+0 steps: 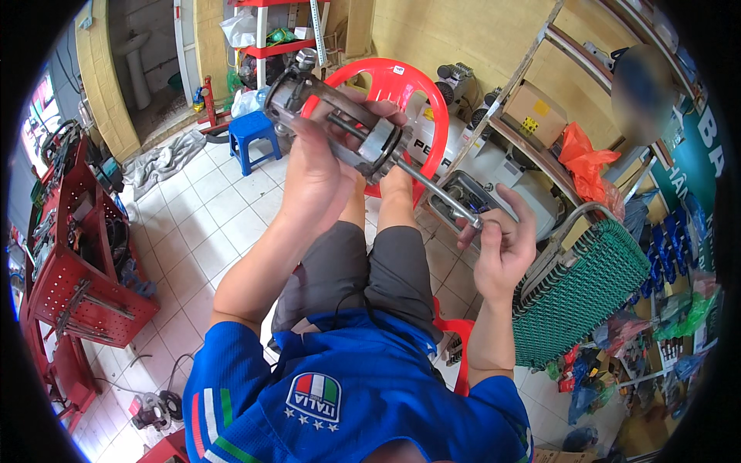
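My left hand [316, 158] is wrapped round a grey metal cylindrical assembly [380, 147], held up above my knees. It has an open-sided body, a bolt-like knob at its far left end and a ring-shaped collar towards the right. A long, slim metal rod [440, 191] runs out of the collar, slanting down to the right. At the rod's near end, the fingers of my right hand [505, 243] close on its tip. Part of the assembly is hidden behind my left palm and fingers. Its exact kind I cannot make out.
Ahead stands a red plastic chair [438, 96], with a small blue stool [253, 139] to its left. A red tool cart [96, 297] fills the left side. On the right are a green woven folding seat [579, 289], a shelf with an orange bag [587, 166] and cluttered parts.
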Motion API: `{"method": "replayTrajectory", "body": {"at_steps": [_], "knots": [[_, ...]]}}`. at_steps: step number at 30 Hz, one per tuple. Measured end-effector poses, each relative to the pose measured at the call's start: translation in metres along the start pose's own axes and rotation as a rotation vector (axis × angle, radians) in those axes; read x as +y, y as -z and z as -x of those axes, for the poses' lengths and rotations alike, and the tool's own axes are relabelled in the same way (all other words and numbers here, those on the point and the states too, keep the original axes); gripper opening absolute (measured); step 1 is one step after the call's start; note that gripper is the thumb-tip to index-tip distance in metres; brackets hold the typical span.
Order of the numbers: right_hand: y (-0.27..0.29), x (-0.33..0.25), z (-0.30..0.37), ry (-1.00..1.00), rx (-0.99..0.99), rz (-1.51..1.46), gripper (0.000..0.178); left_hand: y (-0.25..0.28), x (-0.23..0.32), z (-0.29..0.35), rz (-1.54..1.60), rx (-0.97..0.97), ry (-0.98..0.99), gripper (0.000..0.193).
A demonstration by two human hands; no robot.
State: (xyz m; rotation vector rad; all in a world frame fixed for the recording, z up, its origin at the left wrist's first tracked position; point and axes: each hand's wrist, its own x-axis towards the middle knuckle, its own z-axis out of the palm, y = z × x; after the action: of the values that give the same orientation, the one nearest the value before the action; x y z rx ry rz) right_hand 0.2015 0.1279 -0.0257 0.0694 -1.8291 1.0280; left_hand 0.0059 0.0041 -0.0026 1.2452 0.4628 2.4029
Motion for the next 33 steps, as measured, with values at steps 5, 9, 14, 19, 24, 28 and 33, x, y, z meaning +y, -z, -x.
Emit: {"method": "replayTrajectory", "body": {"at_steps": [5, 9, 14, 19, 24, 28, 33], "knots": [[0.001, -0.006, -0.014, 0.191, 0.024, 0.188, 0.052, 0.003, 0.003, -0.002, 0.027, 0.042, -0.010, 0.074], [0.003, -0.002, -0.010, 0.166, 0.026, 0.147, 0.056, 0.004, 0.004, -0.001, 0.026, 0.006, -0.015, 0.074], [-0.001, -0.012, -0.002, -0.093, 0.092, -0.004, 0.045, 0.002, -0.003, 0.001, 0.003, -0.056, -0.002, 0.071], [0.007, -0.008, -0.003, -0.156, 0.088, 0.037, 0.046, 0.003, -0.006, 0.000, 0.015, -0.057, -0.019, 0.069], [0.012, -0.004, -0.013, 0.127, -0.017, 0.181, 0.061, 0.004, 0.001, -0.001, -0.017, -0.015, -0.022, 0.070], [0.008, -0.005, -0.011, 0.143, -0.020, 0.150, 0.068, 0.005, 0.002, -0.001, 0.004, -0.032, -0.037, 0.071], [0.009, 0.000, -0.010, 0.106, -0.024, 0.136, 0.064, 0.005, 0.001, -0.001, -0.034, -0.030, -0.028, 0.071]]}}
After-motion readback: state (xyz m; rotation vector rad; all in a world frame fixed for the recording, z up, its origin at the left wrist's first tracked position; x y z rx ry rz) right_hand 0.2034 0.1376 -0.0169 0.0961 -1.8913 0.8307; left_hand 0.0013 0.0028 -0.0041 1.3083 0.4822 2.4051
